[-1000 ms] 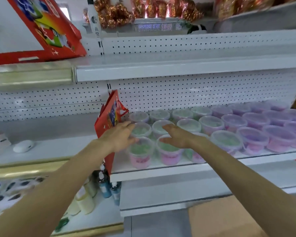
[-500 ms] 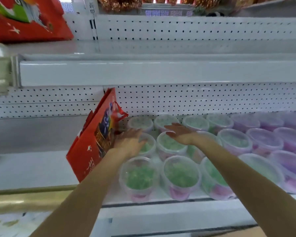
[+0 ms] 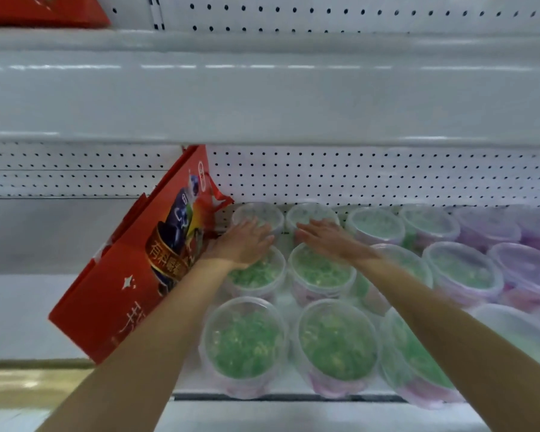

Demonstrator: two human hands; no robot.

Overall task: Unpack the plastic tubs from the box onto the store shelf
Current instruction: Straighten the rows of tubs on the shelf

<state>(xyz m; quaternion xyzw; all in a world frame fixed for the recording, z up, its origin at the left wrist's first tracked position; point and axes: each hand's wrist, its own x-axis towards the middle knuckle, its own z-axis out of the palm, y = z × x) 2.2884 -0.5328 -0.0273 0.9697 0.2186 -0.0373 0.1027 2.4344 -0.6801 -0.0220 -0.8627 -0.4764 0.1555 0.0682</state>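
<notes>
Red printed gift carton leans tilted at centre left of the frame, just beside the clear plastic tubs standing in rows on the white shelf. Left hand and right hand lie flat on rear tub lids, fingers straight, gripping nothing. Green-filled tubs occupy the centre; purple tubs stand at right

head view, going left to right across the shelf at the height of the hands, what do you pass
red bag → left hand → right hand → green tub → purple tub
</notes>
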